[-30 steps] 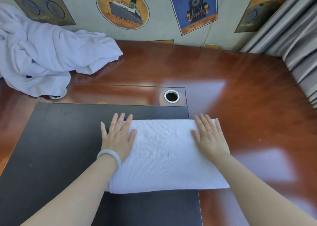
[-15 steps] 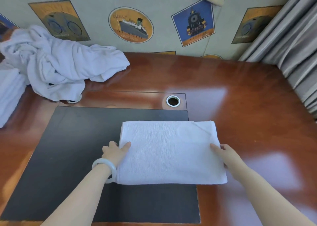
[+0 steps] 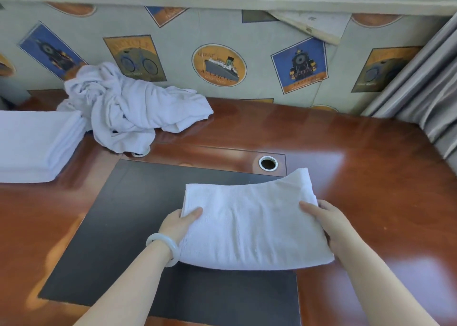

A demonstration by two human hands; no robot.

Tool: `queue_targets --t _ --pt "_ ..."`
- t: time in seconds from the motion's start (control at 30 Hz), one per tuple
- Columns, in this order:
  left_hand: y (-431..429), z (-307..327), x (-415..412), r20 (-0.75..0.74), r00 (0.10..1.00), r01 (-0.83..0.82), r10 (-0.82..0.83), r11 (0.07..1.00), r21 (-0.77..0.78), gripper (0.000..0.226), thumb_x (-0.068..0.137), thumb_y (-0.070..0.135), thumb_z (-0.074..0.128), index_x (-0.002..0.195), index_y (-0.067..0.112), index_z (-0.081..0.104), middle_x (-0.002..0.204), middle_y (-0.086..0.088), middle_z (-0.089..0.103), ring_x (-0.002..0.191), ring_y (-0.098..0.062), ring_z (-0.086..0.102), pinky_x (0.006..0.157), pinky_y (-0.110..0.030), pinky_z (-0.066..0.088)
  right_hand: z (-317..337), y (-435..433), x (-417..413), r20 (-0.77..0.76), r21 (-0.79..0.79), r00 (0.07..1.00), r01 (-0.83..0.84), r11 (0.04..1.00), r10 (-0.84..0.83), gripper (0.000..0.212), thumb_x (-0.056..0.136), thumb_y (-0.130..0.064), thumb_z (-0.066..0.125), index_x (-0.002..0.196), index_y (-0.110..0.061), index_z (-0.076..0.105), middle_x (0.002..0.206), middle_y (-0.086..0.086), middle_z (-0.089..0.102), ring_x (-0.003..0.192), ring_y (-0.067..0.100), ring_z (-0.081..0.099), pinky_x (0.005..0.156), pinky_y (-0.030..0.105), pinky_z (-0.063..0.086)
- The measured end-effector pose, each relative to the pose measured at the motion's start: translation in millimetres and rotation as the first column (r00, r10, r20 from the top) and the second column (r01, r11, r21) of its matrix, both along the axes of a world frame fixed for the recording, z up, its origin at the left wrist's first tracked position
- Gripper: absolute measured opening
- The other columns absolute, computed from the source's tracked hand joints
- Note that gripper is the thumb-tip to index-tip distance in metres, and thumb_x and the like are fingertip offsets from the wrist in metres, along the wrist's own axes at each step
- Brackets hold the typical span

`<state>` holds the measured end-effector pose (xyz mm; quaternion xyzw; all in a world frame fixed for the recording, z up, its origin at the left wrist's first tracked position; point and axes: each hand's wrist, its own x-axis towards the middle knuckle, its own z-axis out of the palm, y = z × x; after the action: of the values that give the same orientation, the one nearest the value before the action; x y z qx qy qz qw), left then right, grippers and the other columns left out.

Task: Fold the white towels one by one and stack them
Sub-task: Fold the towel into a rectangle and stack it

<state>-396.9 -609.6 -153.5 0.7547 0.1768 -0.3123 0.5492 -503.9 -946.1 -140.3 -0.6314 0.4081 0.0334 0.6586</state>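
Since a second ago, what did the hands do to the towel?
The left hand and right hand stopped pressing flat on the towel, slid to its ends and gripped them, lifting it off the desk. The crumpled pile stayed put.

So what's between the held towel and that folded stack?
Head view: only black mat and bare wooden tabletop lie between the towel and the stack.
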Motion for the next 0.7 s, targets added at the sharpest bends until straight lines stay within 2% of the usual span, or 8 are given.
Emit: queue_targets --t 0.17,0.37,0.47,0.57,0.7 --pt "69 33 27 0.110 0.992 -0.055 0.053 0.998 0.016 0.035 0.084 0.051 0.070 0.097 0.019 0.067 0.096 -0.002 0.074 0.090 -0.027 0.071 0.090 -0.050 0.054 36 66 45 0.083 -0.025 0.994 -0.065 0.998 0.067 0.028 0.080 -0.032 0.077 0.103 -0.019 0.068 0.092 0.007 0.077 0.083 0.032 0.074 0.082 0.054 0.058" --pt "205 72 68 0.242 0.961 -0.142 0.132 0.990 0.024 0.037 0.081 0.052 0.072 0.099 0.020 0.069 0.097 -0.001 0.075 0.089 -0.026 0.071 0.092 -0.048 0.054 70 196 106 0.145 -0.003 0.978 -0.154 0.988 0.152 0.028 0.081 -0.033 0.076 0.103 -0.017 0.069 0.095 0.009 0.076 0.087 0.035 0.073 0.085 0.060 0.055" --pt "286 92 85 0.268 0.951 -0.167 0.152 0.985 0.033 0.042 0.079 0.057 0.072 0.103 0.022 0.070 0.098 0.002 0.075 0.091 -0.024 0.071 0.091 -0.048 0.054 81 272 136 0.164 0.017 0.966 -0.207 0.978 0.202 0.030 0.080 -0.036 0.078 0.101 -0.015 0.070 0.094 0.011 0.076 0.086 0.037 0.073 0.086 0.061 0.055" --pt "358 108 106 0.301 0.937 -0.196 0.176 0.980 0.038 0.036 0.080 0.058 0.070 0.097 0.026 0.070 0.095 0.005 0.075 0.090 -0.021 0.070 0.092 -0.048 0.053 87 341 164 0.186 0.059 0.955 -0.246 0.967 0.232 0.031 0.081 -0.035 0.077 0.102 -0.013 0.070 0.094 0.013 0.076 0.085 0.038 0.073 0.085 0.060 0.055" --pt "425 120 131 0.307 0.932 -0.219 0.191 0.974 0.059 0.043 0.080 0.057 0.071 0.102 0.020 0.071 0.096 0.001 0.076 0.092 -0.024 0.071 0.093 -0.049 0.052 89 406 202 0.216 0.103 0.947 -0.264 0.959 0.237 0.031 0.081 -0.028 0.077 0.104 -0.007 0.070 0.097 0.018 0.075 0.087 0.041 0.072 0.085 0.065 0.053"
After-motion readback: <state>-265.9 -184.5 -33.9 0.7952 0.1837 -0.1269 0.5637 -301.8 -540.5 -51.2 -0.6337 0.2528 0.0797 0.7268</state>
